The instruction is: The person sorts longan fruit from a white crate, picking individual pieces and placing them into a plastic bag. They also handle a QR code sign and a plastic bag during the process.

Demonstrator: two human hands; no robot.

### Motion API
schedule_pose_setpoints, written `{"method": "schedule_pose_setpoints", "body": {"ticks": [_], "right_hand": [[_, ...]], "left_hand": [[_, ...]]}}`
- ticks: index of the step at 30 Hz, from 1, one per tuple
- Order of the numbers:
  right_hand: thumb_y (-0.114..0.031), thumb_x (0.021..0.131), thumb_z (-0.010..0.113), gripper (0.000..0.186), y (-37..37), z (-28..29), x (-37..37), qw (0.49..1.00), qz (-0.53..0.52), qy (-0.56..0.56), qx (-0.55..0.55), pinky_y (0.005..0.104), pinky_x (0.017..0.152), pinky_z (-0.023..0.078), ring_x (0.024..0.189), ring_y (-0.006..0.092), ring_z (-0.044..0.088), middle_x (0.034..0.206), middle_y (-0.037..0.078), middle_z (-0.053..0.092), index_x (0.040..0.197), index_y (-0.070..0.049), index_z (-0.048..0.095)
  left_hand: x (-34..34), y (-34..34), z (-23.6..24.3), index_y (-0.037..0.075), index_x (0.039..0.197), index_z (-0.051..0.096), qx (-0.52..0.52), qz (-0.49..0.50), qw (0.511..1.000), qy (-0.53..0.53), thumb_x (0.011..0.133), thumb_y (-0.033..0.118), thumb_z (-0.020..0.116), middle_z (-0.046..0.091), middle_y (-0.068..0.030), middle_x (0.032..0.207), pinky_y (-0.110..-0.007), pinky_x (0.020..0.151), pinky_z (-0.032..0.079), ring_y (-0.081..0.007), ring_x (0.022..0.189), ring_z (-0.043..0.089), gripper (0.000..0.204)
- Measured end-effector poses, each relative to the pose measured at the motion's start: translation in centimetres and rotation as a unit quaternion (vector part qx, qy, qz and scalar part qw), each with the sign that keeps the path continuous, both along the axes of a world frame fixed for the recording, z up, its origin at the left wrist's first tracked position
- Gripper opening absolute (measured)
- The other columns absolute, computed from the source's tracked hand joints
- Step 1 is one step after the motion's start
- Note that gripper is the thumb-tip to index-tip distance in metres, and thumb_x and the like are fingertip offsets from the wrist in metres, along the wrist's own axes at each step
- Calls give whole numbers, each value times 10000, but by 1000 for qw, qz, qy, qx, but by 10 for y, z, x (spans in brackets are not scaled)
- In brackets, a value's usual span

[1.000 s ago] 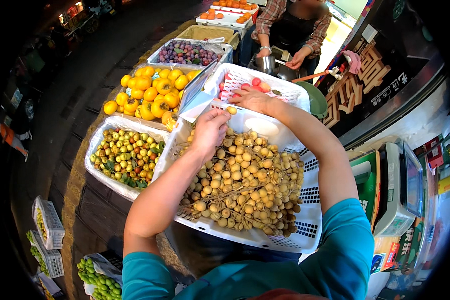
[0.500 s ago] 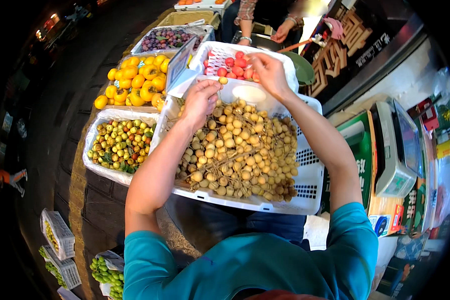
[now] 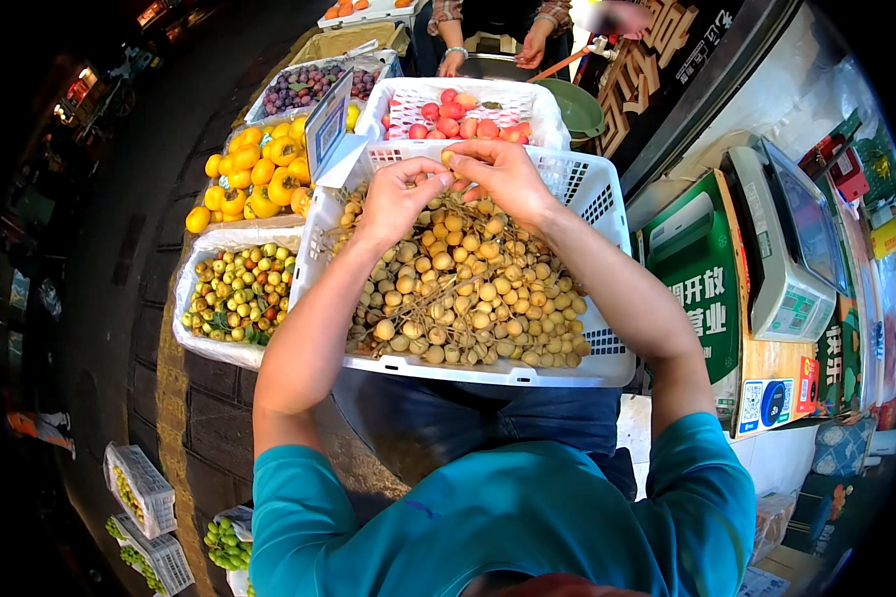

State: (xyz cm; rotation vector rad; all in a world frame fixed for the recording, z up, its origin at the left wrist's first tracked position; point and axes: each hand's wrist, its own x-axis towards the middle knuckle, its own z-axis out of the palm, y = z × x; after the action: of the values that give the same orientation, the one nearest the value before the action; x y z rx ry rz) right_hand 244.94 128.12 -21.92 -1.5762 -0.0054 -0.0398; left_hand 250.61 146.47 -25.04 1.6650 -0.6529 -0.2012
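My left hand (image 3: pixel 400 202) and my right hand (image 3: pixel 506 181) meet over the far part of a white plastic basket (image 3: pixel 612 224). Their fingertips pinch a small yellow-brown longan (image 3: pixel 448 158) between them. Part of the fruit is hidden by the fingers. Beneath my hands, the basket holds a heap of longans (image 3: pixel 468 289), many still on thin brown twigs. My forearms reach over the heap from both sides.
Beyond stands a white basket of red fruit (image 3: pixel 450 127). To the left are persimmons (image 3: pixel 264 174), jujubes (image 3: pixel 237 292) and plums (image 3: pixel 314 85). A weighing scale (image 3: pixel 782 249) sits on the right. Across the stall, another person's hands (image 3: pixel 535 45) show near a green basin (image 3: pixel 575 107).
My right hand has come down and left from the red fruit to meet my left hand at the longan. My left hand has shifted slightly. The whole view has tilted a little.
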Motion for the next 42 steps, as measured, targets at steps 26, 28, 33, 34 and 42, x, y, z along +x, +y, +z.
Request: {"method": "schedule_pose_setpoints", "body": {"ticks": [26,28,33,34,42], "right_hand": [[-94,908,722,228,-11,-30,8,996,-24,-48,-67,252,787,520,881,100,645,982,66,736,1087,46,717],[-66,903,717,215,-5,-25,4,995,-36,-56,-76,244,770,514,870,95,640,973,74,735,1083,52,715],[-64,901,719,208,-4,-27,6,996,-38,-59,-55,239,752,516,851,95,642,968,84,735,1067,59,719],[-66,901,720,210,-5,-27,5,996,-40,-51,-56,239,752,517,852,95,642,969,85,735,1068,60,719],[-79,903,721,218,-4,-16,-3,997,-29,-29,-64,234,707,511,799,84,629,934,74,733,1066,66,719]], "left_hand": [[-8,-3,0,39,1113,722,181,68,972,-135,970,245,610,754,-128,888,-358,744,561,-206,770,718,274],[-10,-3,4,43,1133,722,168,74,971,-156,967,233,616,744,-163,872,-367,746,565,-236,758,730,274],[-11,-2,5,66,1143,723,175,77,969,-156,975,219,628,740,-172,901,-367,747,561,-239,784,730,246],[-10,-3,4,68,1141,724,165,77,969,-165,973,218,633,739,-174,911,-368,749,560,-241,791,730,243],[-14,0,6,68,1125,726,158,67,964,-202,961,206,648,730,-187,965,-381,760,554,-296,842,728,228]]}}
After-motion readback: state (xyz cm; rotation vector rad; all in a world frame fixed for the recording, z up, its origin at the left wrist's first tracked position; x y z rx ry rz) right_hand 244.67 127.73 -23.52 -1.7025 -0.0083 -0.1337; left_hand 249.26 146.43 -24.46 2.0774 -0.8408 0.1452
